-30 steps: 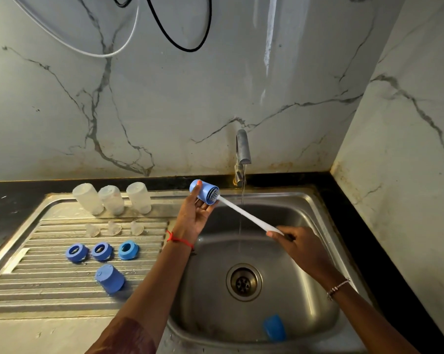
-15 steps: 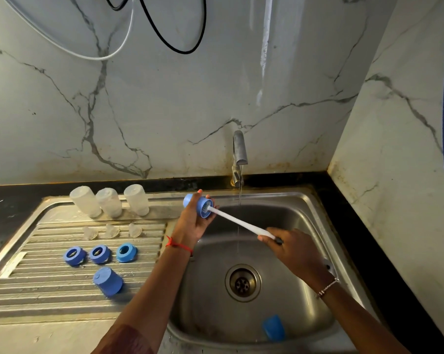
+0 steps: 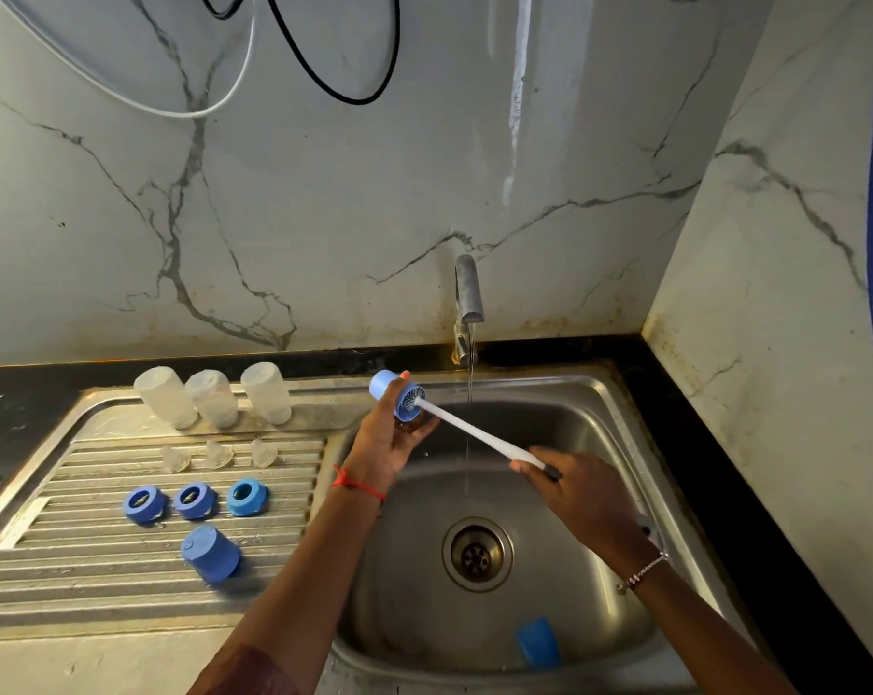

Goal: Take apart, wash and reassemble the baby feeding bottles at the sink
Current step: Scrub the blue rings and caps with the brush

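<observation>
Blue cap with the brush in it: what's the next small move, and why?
Probably shift the blue cap rightward under the water stream to rinse it. The left hand grips it beside the running water, with the brush head inside and the right hand on its handle.

The cap [image 3: 392,393] you hold is mid-blue, and the brush handle [image 3: 474,433] is white. On the ribbed grey steel drainboard [image 3: 98,584] are three frosted white bottles [image 3: 214,398], two deep-blue rings [image 3: 145,504], a paler blue ring [image 3: 246,496] and a second cap [image 3: 211,554], also mid-blue. The marble wall [image 3: 349,193] is white with grey veins, the counter [image 3: 685,443] black. A red thread [image 3: 356,484] and a silver bracelet [image 3: 642,571] mark your wrists.
</observation>
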